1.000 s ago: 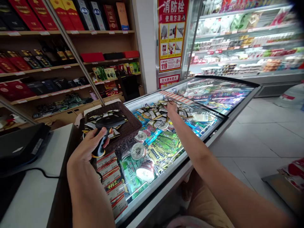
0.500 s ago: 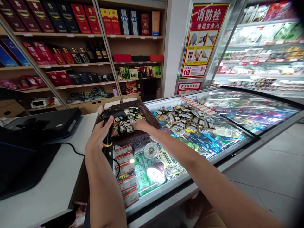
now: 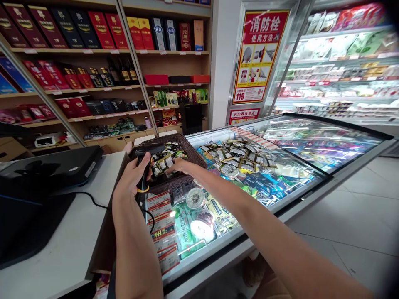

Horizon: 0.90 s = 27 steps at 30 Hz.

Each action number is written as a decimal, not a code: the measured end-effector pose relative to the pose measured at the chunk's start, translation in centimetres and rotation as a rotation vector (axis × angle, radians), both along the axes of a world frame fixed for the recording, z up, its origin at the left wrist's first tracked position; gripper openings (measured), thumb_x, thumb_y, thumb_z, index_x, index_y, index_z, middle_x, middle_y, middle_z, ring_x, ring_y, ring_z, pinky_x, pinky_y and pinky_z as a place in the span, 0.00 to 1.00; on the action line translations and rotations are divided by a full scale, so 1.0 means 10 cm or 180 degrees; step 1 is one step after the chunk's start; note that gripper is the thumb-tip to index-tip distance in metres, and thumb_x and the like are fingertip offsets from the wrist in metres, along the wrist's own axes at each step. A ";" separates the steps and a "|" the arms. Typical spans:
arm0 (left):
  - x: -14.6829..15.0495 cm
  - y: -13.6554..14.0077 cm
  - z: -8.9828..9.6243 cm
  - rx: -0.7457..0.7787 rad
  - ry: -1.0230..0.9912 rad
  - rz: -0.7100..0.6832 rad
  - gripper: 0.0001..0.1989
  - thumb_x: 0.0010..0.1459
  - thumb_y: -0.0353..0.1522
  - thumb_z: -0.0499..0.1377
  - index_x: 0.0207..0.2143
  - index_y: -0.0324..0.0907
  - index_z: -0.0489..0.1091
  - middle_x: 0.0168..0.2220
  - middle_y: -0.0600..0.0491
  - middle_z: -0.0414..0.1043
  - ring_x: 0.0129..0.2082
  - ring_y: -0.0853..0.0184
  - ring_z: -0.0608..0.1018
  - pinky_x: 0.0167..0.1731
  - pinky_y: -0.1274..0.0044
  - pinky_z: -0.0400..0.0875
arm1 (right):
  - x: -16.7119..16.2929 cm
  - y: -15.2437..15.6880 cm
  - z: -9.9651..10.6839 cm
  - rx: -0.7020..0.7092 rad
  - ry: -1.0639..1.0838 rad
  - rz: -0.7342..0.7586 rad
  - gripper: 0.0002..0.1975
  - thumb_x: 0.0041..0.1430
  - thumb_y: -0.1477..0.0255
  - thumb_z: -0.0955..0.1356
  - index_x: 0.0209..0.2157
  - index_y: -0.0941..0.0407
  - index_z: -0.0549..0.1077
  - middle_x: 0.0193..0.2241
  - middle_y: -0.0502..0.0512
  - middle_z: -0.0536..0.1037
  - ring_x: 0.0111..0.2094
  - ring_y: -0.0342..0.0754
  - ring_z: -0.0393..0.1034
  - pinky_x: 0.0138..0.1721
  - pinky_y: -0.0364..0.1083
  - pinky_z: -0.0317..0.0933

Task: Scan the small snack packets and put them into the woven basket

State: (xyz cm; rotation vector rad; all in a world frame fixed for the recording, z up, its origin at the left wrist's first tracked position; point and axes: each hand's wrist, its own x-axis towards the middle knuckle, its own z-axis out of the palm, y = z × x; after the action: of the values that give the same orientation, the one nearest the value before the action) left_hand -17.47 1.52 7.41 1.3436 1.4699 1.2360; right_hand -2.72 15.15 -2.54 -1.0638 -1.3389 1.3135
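My left hand (image 3: 134, 173) is wrapped round the handle of a black barcode scanner (image 3: 151, 150), whose head points right over a brown woven basket (image 3: 198, 160). Inside the basket lie many small white, green and gold snack packets (image 3: 174, 146). My right hand (image 3: 178, 165) reaches into it from the right, fingers closed on a small snack packet (image 3: 164, 163) near the scanner. The fingertips are partly hidden among the packets. On the freezer's glass top (image 3: 311, 155), just right of the basket, more of the same packets (image 3: 240, 154) are spread in a loose pile.
To the left stands a white counter (image 3: 59, 245) with a black checkout machine (image 3: 40, 191) and a dark cable (image 3: 93, 199). Red-edged price labels (image 3: 162, 222) line the freezer's near end. Shelves of boxed bottles (image 3: 106, 31) rise behind, and a lit chiller (image 3: 339, 70) stands far right.
My right hand has drawn slightly left and down in the basket, its fingers now round a packet that has tilted up. The scanner stays in my left hand; the view has shifted slightly.
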 end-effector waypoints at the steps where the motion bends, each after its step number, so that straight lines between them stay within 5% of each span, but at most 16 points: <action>1: 0.03 0.01 0.00 0.0020 -0.0021 -0.0038 0.25 0.50 0.54 0.65 0.31 0.42 0.67 0.23 0.57 0.66 0.19 0.71 0.68 0.18 0.79 0.62 | 0.10 -0.05 0.04 -0.0037 -0.0031 -0.0053 0.29 0.23 0.75 0.83 0.33 0.57 0.76 0.34 0.57 0.83 0.44 0.59 0.77 0.47 0.54 0.70; 6: 0.20 0.06 -0.01 0.0048 -0.0168 -0.0356 0.26 0.47 0.54 0.67 0.31 0.43 0.66 0.24 0.57 0.68 0.20 0.72 0.69 0.19 0.80 0.63 | 0.77 -0.38 0.17 0.0206 0.0977 -0.0435 0.28 0.39 0.64 0.81 0.44 0.54 0.76 0.40 0.52 0.84 0.41 0.49 0.78 0.44 0.49 0.72; 12: 0.55 0.14 -0.11 -0.0207 -0.0007 -0.0786 0.27 0.48 0.57 0.65 0.31 0.43 0.66 0.19 0.56 0.66 0.17 0.70 0.67 0.16 0.80 0.58 | 1.43 -0.69 -0.04 0.0027 0.2048 -0.1171 0.20 0.45 0.62 0.79 0.37 0.55 0.77 0.35 0.53 0.84 0.39 0.52 0.80 0.41 0.48 0.75; 19: 0.88 0.17 -0.20 -0.0413 0.0148 -0.1145 0.31 0.44 0.59 0.66 0.33 0.42 0.69 0.18 0.57 0.66 0.16 0.71 0.66 0.15 0.82 0.54 | 1.66 -0.62 -0.26 -0.0028 0.2632 -0.1698 0.17 0.49 0.61 0.78 0.34 0.53 0.72 0.34 0.51 0.83 0.41 0.49 0.80 0.41 0.47 0.75; 27: 0.93 0.22 -0.29 -0.0371 0.0227 -0.1351 0.31 0.48 0.60 0.63 0.32 0.40 0.72 0.19 0.55 0.67 0.17 0.70 0.69 0.17 0.80 0.58 | 1.69 -0.56 -0.31 -0.0146 0.3108 -0.2236 0.13 0.52 0.68 0.77 0.32 0.54 0.71 0.32 0.50 0.83 0.43 0.48 0.79 0.44 0.48 0.76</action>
State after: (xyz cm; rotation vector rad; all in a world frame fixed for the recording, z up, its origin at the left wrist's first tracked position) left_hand -8.21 3.71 4.48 1.5332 1.2001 0.8257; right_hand 14.22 9.60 -5.60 -0.6472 -0.1678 1.0636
